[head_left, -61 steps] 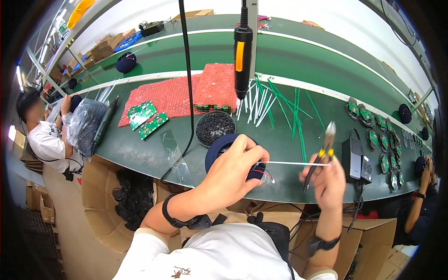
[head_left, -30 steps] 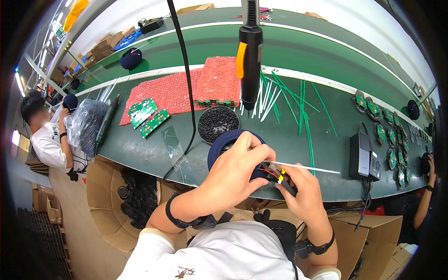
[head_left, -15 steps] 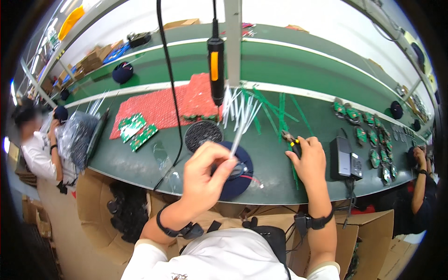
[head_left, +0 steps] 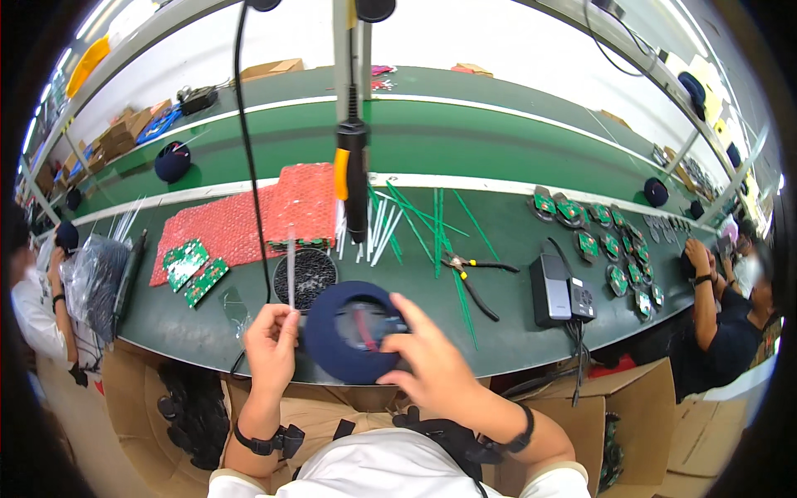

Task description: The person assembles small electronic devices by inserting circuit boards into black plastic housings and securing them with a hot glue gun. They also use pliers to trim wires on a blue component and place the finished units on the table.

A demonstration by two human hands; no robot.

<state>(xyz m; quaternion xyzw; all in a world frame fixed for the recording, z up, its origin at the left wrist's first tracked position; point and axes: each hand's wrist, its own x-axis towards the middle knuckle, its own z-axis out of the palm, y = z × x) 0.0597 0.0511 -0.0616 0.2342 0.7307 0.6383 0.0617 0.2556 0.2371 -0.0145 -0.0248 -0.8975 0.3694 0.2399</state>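
Between the thumb and fingers of my left hand [head_left: 272,336] is a thin white strip [head_left: 290,270], standing nearly upright. My right hand [head_left: 432,357] grips the right side of a dark blue round housing [head_left: 325,344], tilted so its hollow middle with a red wire shows. The housing is just right of my left hand, at the table's near edge. Behind it stands a round black tub [head_left: 320,278] of small dark parts. Diagonal cutters [head_left: 466,278] with black and yellow handles lie spread on the table, touched by neither hand.
White strips [head_left: 383,228] and green strips [head_left: 437,224] lie mid-table beneath a hanging electric screwdriver [head_left: 352,178]. Green circuit boards [head_left: 206,280] and red bubble wrap [head_left: 220,228] are left. Right are a grey box-shaped device [head_left: 552,290], several round board assemblies [head_left: 610,245] and a co-worker [head_left: 730,319].
My right hand has let go of the cutters and taken hold of the blue housing, now raised and tilted. My left hand has moved left with the white strip. The view has shifted right.
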